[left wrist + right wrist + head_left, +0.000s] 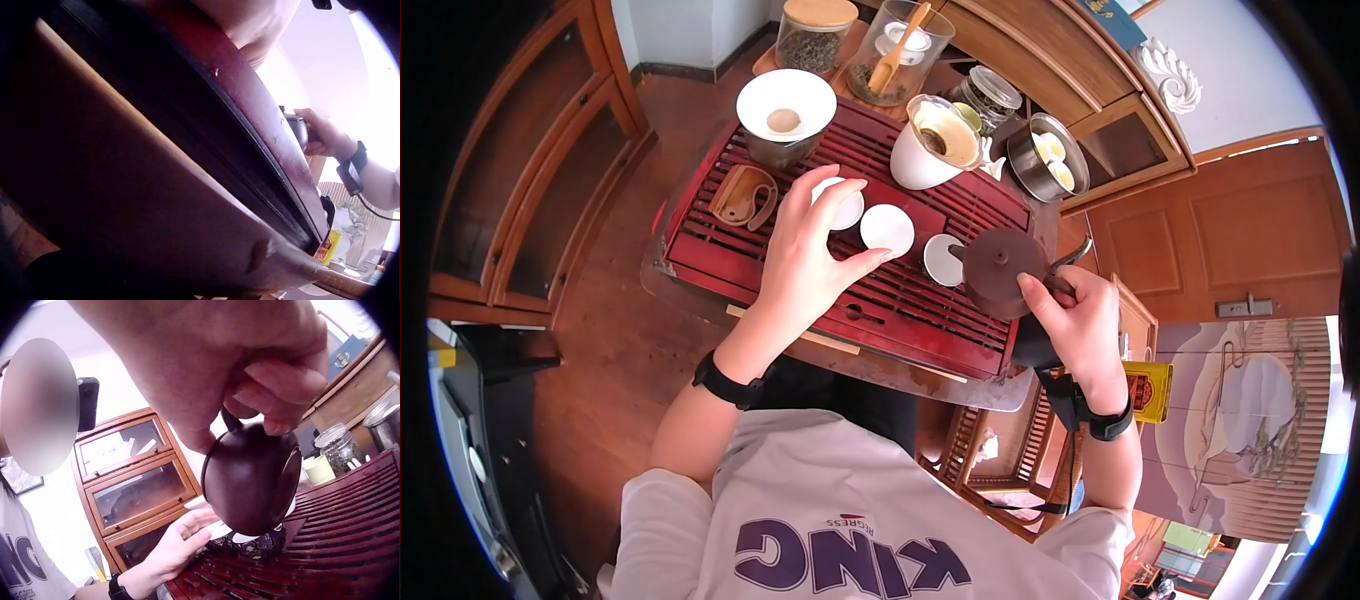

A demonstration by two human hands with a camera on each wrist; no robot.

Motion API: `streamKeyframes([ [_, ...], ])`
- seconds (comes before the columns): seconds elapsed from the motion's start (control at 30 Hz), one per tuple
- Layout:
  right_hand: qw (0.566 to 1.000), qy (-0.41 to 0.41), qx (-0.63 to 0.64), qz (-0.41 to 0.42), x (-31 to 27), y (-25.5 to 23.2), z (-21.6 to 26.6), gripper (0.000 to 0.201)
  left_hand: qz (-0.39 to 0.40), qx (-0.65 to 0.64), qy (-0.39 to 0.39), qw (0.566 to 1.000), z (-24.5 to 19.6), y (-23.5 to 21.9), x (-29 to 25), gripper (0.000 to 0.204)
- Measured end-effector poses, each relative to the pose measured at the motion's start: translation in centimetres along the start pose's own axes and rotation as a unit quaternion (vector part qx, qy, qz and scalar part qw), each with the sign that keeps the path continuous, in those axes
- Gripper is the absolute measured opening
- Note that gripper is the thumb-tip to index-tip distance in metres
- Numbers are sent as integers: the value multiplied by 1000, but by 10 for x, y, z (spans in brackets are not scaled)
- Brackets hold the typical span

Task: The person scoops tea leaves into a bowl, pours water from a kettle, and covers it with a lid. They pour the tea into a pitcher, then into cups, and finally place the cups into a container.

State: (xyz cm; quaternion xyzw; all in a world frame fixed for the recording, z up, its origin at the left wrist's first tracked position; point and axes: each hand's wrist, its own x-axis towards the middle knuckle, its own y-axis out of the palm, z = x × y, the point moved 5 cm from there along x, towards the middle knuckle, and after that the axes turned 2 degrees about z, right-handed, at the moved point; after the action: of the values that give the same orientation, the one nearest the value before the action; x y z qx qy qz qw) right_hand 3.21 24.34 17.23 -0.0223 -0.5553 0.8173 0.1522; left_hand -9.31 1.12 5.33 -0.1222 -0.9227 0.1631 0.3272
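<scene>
In the head view the right hand [1080, 318] grips the handle of a dark brown teapot [998, 272], held above the right part of the slatted red tray [880, 345]. The teapot's spout points left, over a white-lined cup [943, 260]. My left hand [805, 255] has thumb and fingers spread around a white cup [887, 231], the thumb at its lower rim; another white cup [841, 205] lies partly behind the fingers. The right wrist view shows the teapot [250, 481] from close by, under the right hand [250, 369].
A strainer on a dark vessel [786, 105], a white pitcher [930, 150] and a wooden piece [743, 196] stand on the tray. Behind are glass jars [812, 50] and a metal pot [1046, 158]. A cabinet [530, 150] stands at left.
</scene>
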Motion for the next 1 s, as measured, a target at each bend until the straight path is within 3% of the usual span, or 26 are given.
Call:
streamKeyframes([
  [0.27,999,-30,-17,-4,5,-4,9,53,14,1,-21,1000,3,1,-1,75],
  [0.6,1000,-12,-12,7,7,-3,-1,50,6,-3,-14,1000,2,1,-1,72],
  [0.7,997,28,63,34,9,0,-6,48,13,-7,-28,999,2,1,-2,74],
  [0.77,977,113,171,64,8,5,-12,46,12,-10,-29,999,2,1,-1,73],
  [0.87,950,168,245,92,4,12,-34,46,-7,-7,-1,1000,2,0,0,66],
  [1.0,959,160,223,67,2,11,-37,46,-20,-9,13,1000,4,1,-1,57],
])
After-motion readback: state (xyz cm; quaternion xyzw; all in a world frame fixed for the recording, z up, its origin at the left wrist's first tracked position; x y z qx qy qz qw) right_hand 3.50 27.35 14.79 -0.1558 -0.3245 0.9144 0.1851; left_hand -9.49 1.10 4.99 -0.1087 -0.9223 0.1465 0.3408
